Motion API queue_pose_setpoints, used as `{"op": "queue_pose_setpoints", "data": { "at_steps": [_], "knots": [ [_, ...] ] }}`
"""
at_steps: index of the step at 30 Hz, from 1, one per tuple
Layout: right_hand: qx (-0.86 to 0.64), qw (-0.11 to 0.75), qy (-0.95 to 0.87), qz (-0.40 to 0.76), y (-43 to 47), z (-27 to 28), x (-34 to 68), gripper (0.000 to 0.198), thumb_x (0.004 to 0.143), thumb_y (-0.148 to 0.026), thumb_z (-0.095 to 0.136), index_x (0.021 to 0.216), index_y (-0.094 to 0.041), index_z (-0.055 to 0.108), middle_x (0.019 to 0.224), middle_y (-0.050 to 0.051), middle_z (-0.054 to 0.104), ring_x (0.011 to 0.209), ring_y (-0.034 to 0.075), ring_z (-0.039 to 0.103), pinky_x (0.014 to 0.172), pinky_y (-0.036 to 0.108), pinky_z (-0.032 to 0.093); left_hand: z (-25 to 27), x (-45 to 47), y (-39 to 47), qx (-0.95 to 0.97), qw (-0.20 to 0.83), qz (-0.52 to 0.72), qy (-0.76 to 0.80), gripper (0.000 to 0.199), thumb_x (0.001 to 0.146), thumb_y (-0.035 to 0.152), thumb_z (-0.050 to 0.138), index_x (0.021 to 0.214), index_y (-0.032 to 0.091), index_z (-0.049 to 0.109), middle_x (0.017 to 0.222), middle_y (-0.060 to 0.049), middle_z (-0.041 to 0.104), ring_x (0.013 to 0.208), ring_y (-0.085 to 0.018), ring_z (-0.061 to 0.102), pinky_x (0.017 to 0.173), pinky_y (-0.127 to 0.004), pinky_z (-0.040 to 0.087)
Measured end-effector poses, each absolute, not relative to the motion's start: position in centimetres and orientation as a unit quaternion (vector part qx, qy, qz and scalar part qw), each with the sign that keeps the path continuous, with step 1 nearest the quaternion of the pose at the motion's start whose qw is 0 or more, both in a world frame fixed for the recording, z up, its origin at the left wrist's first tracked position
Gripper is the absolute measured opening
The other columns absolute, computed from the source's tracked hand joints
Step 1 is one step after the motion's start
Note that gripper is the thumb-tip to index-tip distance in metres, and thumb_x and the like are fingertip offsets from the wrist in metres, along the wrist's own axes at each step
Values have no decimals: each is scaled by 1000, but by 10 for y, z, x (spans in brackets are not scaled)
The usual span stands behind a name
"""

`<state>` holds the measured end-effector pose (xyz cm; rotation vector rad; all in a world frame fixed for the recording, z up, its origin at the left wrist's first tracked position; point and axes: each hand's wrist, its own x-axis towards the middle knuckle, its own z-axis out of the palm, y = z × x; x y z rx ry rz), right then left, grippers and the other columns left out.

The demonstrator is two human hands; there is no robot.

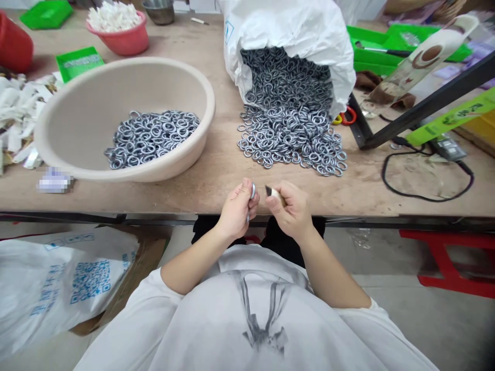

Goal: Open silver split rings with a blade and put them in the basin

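My left hand [238,207] is closed on metal rings, with one ring [253,191] standing up between thumb and forefinger. Opposite it, a short gap away, my right hand [291,208] grips a small pale-handled tool [275,195] with a dark tip that points at the ring. Both hands are over the table's front edge. Just beyond them a heap of loose grey rings [292,139] spills from the mouth of a white sack [286,23]. On the left, a large beige basin [126,77] holds a pile of similar rings [154,136].
A pink bowl [131,38] of white pieces, a metal bowl [159,11] and a green tray [79,64] stand behind the basin. At the right are a dark metal bar [429,103], scissors [349,116] and a black cable [425,198]. A red stool [444,257] is below.
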<state>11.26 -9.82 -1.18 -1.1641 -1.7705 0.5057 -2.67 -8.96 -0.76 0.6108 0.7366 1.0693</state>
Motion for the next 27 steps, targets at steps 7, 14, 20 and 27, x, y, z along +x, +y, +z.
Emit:
{"op": "queue_pose_setpoints", "data": {
  "at_steps": [7,14,20,27],
  "knots": [
    [-472,380,-784,134,-103,-8,111,39,96,-48,54,69,-20,55,62,-1,50,56,12,42,54,28,30,-10,-23,-89,255,747,510,342,59,73,67,73,63,18,41,50,8,33,38,-3,24,35,-16,17],
    [-476,397,-766,172,-104,-13,109,43,95,-51,54,65,-21,52,60,-1,47,57,13,42,55,29,29,-9,-24,-86,243,773,480,336,59,72,65,76,65,19,40,49,10,31,36,-2,22,34,-16,16],
    [-568,475,-610,282,-84,-22,126,54,92,-66,51,61,-22,45,54,-4,39,53,12,37,53,28,28,-4,-25,-101,278,806,424,306,59,74,64,75,64,18,41,52,8,33,39,-2,22,36,-15,17],
    [-473,468,-624,409,-83,-18,113,44,82,-64,67,93,-22,61,75,-2,59,64,14,52,60,27,42,-7,-28,-96,250,787,459,328,50,74,54,79,69,18,44,53,10,33,39,-2,22,36,-13,18]
  ]
}}
